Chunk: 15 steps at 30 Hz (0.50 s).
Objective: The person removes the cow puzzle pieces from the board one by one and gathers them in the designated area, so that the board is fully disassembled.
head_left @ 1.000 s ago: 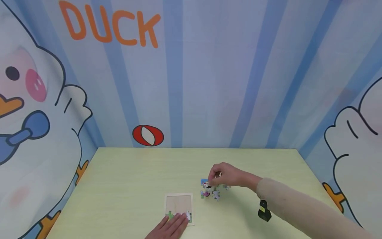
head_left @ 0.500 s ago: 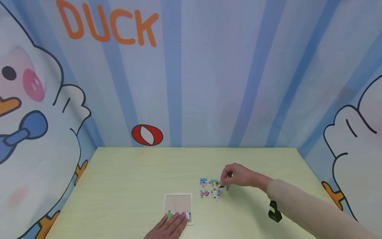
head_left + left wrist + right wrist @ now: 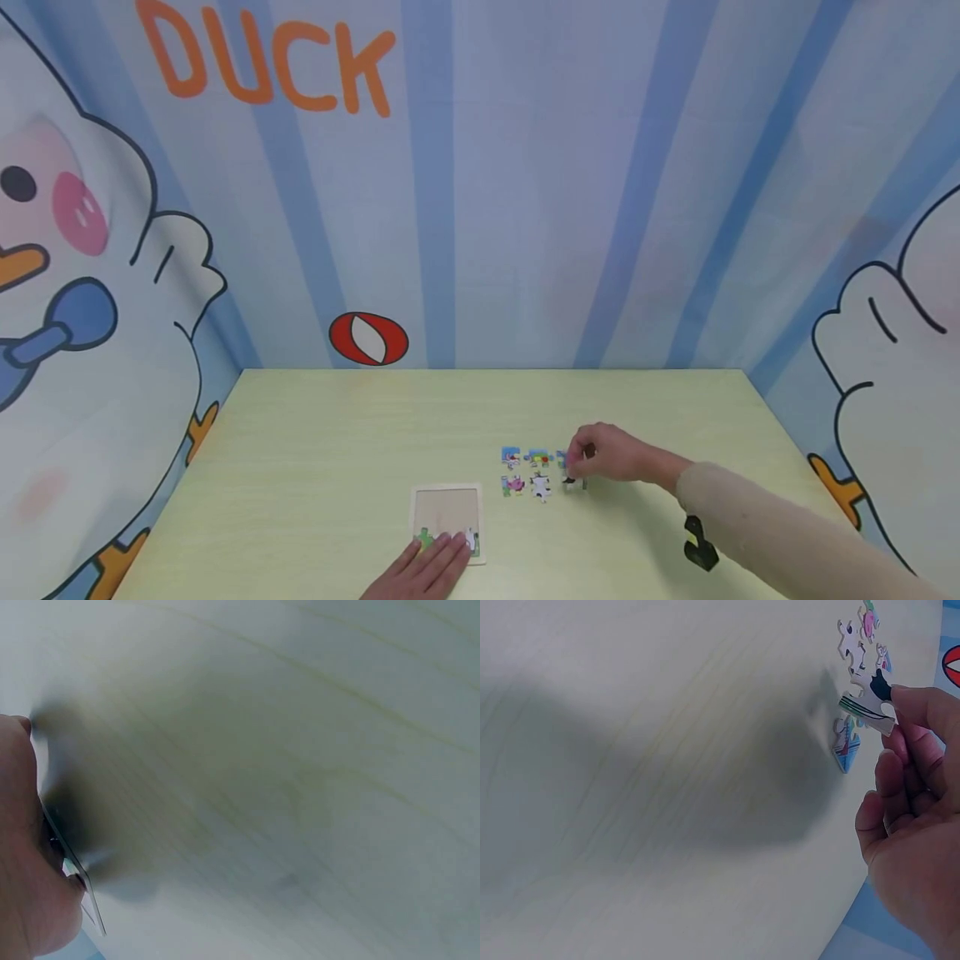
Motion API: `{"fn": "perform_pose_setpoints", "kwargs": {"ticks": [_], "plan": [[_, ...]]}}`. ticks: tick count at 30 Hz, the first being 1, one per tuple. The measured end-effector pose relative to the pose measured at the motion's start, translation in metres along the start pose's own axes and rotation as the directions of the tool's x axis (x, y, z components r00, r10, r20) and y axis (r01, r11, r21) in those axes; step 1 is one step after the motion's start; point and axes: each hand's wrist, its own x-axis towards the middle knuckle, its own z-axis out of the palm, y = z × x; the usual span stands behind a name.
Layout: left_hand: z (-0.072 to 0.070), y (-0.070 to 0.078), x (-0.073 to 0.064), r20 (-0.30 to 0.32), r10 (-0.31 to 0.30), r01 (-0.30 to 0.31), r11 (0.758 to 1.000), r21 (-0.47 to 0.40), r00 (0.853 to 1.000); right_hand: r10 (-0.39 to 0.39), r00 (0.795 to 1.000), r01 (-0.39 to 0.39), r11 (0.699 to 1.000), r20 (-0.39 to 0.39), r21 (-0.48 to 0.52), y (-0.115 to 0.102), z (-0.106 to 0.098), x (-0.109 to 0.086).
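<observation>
My right hand (image 3: 611, 454) pinches a jigsaw piece (image 3: 866, 701) between thumb and index finger. White with a black patch and a green-striped straight edge, this piece is tilted just over the table. Close behind it lies a blue-edged piece (image 3: 847, 742), partly covered by the fingers in the head view. My left hand (image 3: 426, 568) rests on the lower part of a wooden puzzle tray (image 3: 447, 507), its fingers straight. Beneath those fingers a green piece (image 3: 425, 537) and a white-and-green one (image 3: 472, 542) peek out along the tray's lower edge; what lies between them is hidden.
Left of my right hand, loose pieces lie in two rows: a blue one (image 3: 511, 454) and a green-and-red one (image 3: 538, 457) farther back, a pink one (image 3: 513, 486) and a black-spotted white one (image 3: 541, 486) nearer. A striped backdrop (image 3: 510, 208) stands behind the table (image 3: 330, 433).
My right hand has moved right from over the loose pieces, carrying the pinched piece, and then slightly nearer to me. My left hand has stayed on the tray.
</observation>
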Motion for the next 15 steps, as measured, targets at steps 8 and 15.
{"fn": "perform_pose_setpoints", "kwargs": {"ticks": [8, 15], "plan": [[0.003, 0.000, -0.001, -0.028, 0.003, -0.003, 1.000, -0.010, 1.000, -0.008, 1.000, 0.008, 1.000, -0.004, -0.010, 0.006, 0.009, 0.001], [0.001, 0.001, 0.000, 0.001, -0.014, 0.014, 0.998, -0.061, 1.000, -0.018, 0.999, 0.016, 0.999, -0.039, -0.047, 0.009, 0.016, 0.003]]}}
